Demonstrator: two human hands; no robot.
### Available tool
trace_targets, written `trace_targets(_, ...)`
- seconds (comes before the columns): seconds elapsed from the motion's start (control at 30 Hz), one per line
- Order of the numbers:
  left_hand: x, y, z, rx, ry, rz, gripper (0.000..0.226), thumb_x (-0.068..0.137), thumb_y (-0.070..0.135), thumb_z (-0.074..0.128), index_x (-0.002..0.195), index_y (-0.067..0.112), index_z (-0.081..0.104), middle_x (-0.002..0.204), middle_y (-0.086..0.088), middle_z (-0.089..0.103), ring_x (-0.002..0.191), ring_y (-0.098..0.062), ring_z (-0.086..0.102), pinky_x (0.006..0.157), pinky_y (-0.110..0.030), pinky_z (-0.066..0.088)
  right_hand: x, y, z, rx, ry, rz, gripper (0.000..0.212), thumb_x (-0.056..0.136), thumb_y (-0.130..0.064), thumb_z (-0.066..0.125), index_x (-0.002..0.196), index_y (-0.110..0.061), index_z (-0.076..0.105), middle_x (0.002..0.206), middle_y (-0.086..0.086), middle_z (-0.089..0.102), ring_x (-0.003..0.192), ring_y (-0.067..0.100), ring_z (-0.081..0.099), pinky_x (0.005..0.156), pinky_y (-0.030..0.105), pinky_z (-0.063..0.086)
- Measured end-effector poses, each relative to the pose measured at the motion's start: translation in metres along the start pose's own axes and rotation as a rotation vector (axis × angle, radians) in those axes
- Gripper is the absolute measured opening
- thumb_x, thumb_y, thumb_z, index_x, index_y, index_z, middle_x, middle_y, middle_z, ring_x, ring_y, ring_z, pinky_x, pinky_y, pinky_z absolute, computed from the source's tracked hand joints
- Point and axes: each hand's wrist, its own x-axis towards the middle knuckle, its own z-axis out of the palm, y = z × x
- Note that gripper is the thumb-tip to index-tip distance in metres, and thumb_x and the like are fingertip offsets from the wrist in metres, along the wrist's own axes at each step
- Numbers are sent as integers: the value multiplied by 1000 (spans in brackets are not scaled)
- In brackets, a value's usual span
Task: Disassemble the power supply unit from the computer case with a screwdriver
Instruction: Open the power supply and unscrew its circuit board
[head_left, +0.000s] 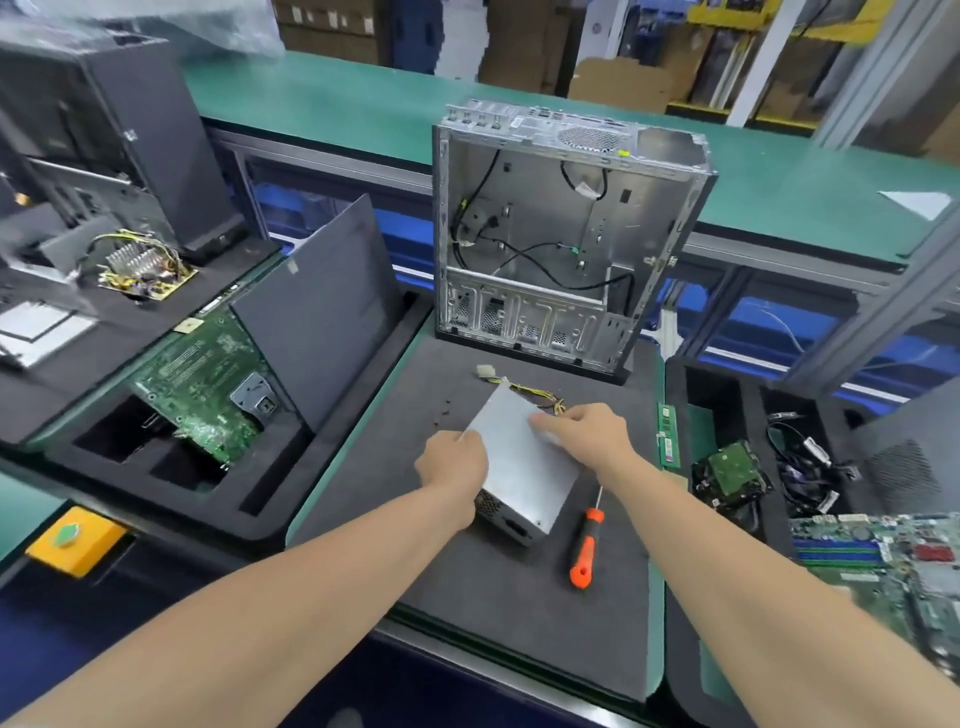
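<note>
A silver power supply unit lies on the dark foam mat, its yellow-black cable bundle trailing toward the case. My left hand grips its left edge with curled fingers. My right hand lies on its top right part, fingers curled over the far edge. The open metal computer case stands upright behind, with black cables inside. An orange-handled screwdriver lies on the mat to the right of the unit, untouched. A few small screws sit on the mat left of the unit.
A green motherboard and a dark side panel sit in the left foam tray. A RAM stick, a hard drive, cables and another board lie to the right. A yellow button box is at the lower left.
</note>
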Motion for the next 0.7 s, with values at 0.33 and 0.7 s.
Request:
trace_targets(0.33,28,42,0,321,-79,568,27,106,40,47,104,29,72,101,7,72,99,-23,61,81,-33,45,-28,20,12,548,79,248,57,65,-72,75,81,-17,70,72,3,61,63,21,47,59,33,46)
trace_targets(0.7,49,37,-17,198,-231,716,12,94,30,67,99,39,73,99,30,72,91,23,55,80,-13,40,-56,8,24,703,135,339,87,59,-87,67,107,-14,72,108,5,77,95,28,76,91,44,61)
